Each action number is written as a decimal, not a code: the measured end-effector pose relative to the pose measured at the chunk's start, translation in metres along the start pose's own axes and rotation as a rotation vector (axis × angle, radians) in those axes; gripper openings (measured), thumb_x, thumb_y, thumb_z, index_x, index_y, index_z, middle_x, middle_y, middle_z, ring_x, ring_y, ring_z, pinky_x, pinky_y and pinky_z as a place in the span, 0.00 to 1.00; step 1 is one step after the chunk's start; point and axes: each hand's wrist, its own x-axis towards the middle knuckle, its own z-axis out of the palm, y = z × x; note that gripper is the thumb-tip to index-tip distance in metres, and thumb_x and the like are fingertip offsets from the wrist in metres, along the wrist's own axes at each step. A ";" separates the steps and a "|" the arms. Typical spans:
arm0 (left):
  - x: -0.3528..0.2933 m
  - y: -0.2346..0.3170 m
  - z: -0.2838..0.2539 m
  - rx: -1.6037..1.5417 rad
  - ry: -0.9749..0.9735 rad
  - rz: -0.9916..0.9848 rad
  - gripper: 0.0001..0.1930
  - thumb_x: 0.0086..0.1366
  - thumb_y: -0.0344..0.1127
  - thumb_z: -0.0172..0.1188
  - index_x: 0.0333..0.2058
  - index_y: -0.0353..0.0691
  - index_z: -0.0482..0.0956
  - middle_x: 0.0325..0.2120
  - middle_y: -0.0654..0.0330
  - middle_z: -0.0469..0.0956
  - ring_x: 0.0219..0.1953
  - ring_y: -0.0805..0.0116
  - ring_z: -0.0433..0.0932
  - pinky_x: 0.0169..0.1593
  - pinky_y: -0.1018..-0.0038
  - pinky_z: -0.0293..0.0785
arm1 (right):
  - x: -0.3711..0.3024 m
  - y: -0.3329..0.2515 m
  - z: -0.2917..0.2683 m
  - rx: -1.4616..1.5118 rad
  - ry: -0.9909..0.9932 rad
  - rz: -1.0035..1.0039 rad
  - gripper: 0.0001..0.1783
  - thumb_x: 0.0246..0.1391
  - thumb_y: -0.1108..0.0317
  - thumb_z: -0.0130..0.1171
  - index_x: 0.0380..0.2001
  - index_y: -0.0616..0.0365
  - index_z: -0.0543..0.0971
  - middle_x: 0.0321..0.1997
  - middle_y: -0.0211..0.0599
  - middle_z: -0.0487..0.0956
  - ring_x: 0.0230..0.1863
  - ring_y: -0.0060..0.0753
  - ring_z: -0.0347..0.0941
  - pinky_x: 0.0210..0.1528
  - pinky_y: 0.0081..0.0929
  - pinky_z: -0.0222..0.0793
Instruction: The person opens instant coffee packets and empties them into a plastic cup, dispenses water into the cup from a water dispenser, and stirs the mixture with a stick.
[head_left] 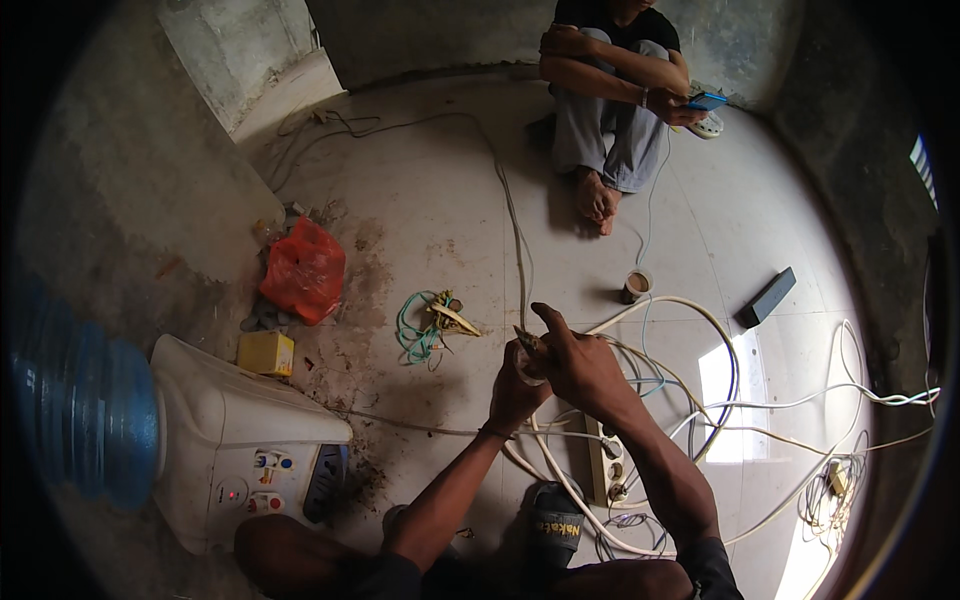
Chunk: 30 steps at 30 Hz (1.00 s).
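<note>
My left hand (512,398) is closed, its fingers wrapped round a small pale thing with a rounded edge (531,374). Against it, my right hand (580,368) bends its fingers in, the index finger raised. A dark, pointed bit (525,341) shows between the two hands; its kind is too small to tell. From the far side, a thin grey cable (515,225) runs up to the hands. Below my right forearm lies a white power strip (607,468) with plugs in it.
Loops of white cable (735,350) spread over the right floor. A water dispenser (240,455) with a blue bottle stands left, near a red plastic bag (303,270) and a yellow box (266,354). A cup (637,284), a dark box (767,297) and a seated person (620,90) are beyond.
</note>
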 end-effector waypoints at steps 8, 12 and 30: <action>-0.004 -0.005 0.011 -0.263 0.011 0.074 0.33 0.48 0.31 0.73 0.50 0.38 0.63 0.48 0.53 0.73 0.48 0.64 0.75 0.50 0.67 0.74 | 0.001 -0.001 0.004 -0.124 0.140 0.004 0.36 0.55 0.61 0.61 0.64 0.53 0.60 0.19 0.48 0.78 0.19 0.54 0.75 0.22 0.44 0.70; -0.003 -0.002 0.008 -0.120 -0.033 0.043 0.36 0.48 0.30 0.73 0.53 0.37 0.62 0.48 0.54 0.71 0.49 0.64 0.74 0.52 0.68 0.72 | 0.005 0.004 0.008 -0.114 0.088 -0.049 0.36 0.54 0.61 0.61 0.64 0.51 0.60 0.18 0.49 0.77 0.19 0.55 0.75 0.22 0.45 0.69; -0.007 0.003 0.013 -0.181 -0.017 0.021 0.34 0.51 0.36 0.74 0.50 0.37 0.60 0.46 0.54 0.73 0.48 0.65 0.75 0.48 0.68 0.73 | 0.011 0.000 0.000 -0.090 -0.063 0.107 0.41 0.54 0.63 0.60 0.68 0.50 0.54 0.21 0.54 0.78 0.25 0.62 0.76 0.29 0.51 0.70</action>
